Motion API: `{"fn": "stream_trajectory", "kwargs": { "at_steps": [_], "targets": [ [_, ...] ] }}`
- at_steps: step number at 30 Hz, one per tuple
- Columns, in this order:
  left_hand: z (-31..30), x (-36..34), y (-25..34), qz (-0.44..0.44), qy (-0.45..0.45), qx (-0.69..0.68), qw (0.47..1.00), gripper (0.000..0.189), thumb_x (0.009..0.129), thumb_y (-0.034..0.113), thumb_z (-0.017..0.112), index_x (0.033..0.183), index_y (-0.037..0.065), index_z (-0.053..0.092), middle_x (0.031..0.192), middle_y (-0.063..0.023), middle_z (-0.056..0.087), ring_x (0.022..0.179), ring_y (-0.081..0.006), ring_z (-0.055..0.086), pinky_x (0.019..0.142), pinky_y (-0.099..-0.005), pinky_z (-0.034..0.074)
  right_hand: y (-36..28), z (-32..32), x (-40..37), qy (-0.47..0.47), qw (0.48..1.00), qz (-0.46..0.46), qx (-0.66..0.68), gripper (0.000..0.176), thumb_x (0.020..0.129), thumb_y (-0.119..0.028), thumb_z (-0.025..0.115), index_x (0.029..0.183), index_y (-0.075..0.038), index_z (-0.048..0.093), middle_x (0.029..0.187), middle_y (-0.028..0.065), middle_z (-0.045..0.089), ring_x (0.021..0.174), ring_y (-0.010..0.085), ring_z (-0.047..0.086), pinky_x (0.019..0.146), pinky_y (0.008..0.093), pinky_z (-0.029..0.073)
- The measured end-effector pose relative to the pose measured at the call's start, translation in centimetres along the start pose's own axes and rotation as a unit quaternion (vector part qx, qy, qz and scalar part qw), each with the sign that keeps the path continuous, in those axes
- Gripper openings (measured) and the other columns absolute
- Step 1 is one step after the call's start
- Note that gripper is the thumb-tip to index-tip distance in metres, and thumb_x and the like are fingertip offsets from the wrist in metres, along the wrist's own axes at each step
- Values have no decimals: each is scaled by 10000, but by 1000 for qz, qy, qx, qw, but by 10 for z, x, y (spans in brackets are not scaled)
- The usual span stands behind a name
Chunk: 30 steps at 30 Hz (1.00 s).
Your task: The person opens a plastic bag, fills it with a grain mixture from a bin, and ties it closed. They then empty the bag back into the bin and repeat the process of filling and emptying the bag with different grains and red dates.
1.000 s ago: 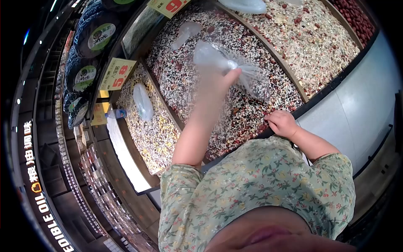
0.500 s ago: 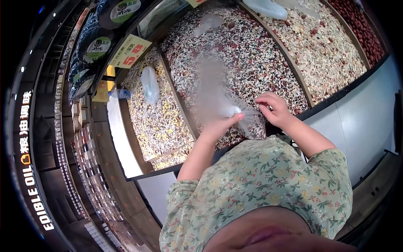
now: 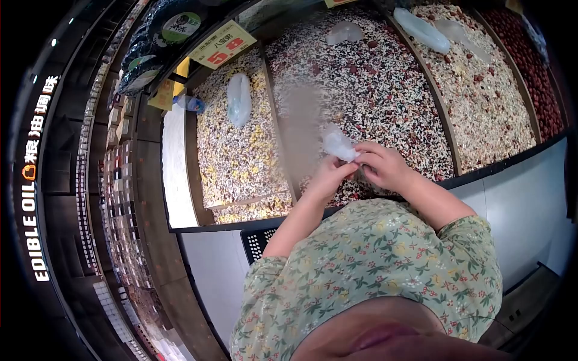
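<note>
A thin clear plastic bag [image 3: 338, 143] is pinched between my two hands, its bunched whitish top sticking up over the middle grain bin. My left hand [image 3: 332, 178] closes on the bag's neck from the left. My right hand [image 3: 387, 168] meets it there, thumb and fingers pressed on the plastic. The lower part of the bag is mostly hidden behind the hands. Under them lies a bed of mixed dark, red and white grains [image 3: 385, 102]. A blurred smear covers part of the view left of the bag.
Bins of yellow-white grains [image 3: 235, 162], pale mixed grains [image 3: 487, 90] and dark red dates [image 3: 522, 60] flank the middle one, split by dividers. Pale translucent plastic pieces [image 3: 239, 101] lie on the grains. A price sign [image 3: 223, 45] stands behind; shelves [image 3: 120, 204] line the left.
My right hand has moved left from beside the bag onto its neck, meeting my left hand. The bag's top now looks more tightly bunched. The view has shifted slightly.
</note>
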<state>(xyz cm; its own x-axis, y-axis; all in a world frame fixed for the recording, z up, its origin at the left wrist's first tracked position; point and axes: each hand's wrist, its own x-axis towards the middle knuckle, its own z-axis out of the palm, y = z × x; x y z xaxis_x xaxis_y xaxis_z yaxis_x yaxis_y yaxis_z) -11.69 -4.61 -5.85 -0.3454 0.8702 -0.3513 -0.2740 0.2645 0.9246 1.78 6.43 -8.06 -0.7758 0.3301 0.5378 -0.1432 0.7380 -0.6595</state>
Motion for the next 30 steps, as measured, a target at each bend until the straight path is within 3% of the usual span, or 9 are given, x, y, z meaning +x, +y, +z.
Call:
{"fn": "stream_trajectory", "kwargs": {
  "at_steps": [5,7,13,17,19,22,26,30],
  "targets": [
    [1,-2,-9,-15,30,-42,999,223,776,62,570,987,10,521,815,-14,549,670,-81,502,581,-222,400,1,4,0,-24,999,-16,-45,266,627,-31,650,874,-90,574,994,84,556,800,250,605,623,318,510],
    [1,-4,-7,-38,9,6,999,211,784,54,544,989,14,514,816,-16,547,663,-79,501,591,-206,404,1,4,0,-46,998,-1,-52,278,654,-61,621,918,-129,567,952,51,542,761,235,592,588,325,496],
    [2,-2,-9,-77,31,-12,996,207,792,54,531,994,18,505,844,-23,546,662,-79,504,591,-203,407,4,5,2,-67,995,42,-56,304,663,-69,612,958,-123,559,949,59,542,785,241,584,604,333,492],
    [5,0,-18,-45,78,29,996,278,756,158,547,964,-25,529,801,-73,568,679,-126,543,596,-259,429,7,6,2,-66,996,22,-65,314,663,-71,611,969,-116,556,964,62,547,810,240,584,624,331,493],
    [7,0,-17,-2,69,47,997,283,768,152,537,995,-17,515,803,-63,565,668,-116,533,582,-256,425,6,6,4,-45,996,-10,-74,308,661,-75,610,964,-103,556,987,64,550,819,237,587,635,325,494],
    [5,4,-25,-26,64,35,997,234,794,61,545,1018,8,507,851,-22,556,698,-68,510,582,-202,407,8,6,4,-40,996,-15,-77,305,655,-76,612,954,-89,554,995,65,554,825,235,588,644,321,496],
    [5,6,-32,5,55,10,998,238,785,47,548,1017,8,511,839,-18,554,703,-63,504,583,-202,403,10,5,2,-44,996,-12,-76,298,651,-89,616,942,-87,552,981,65,558,822,235,587,639,322,495],
    [5,10,-38,11,60,39,997,178,775,31,544,949,14,512,783,-10,539,659,-54,493,556,-189,392,14,6,1,-36,996,-12,-81,262,645,-108,617,897,-87,546,927,63,565,771,240,588,599,328,489]
  ]
}}
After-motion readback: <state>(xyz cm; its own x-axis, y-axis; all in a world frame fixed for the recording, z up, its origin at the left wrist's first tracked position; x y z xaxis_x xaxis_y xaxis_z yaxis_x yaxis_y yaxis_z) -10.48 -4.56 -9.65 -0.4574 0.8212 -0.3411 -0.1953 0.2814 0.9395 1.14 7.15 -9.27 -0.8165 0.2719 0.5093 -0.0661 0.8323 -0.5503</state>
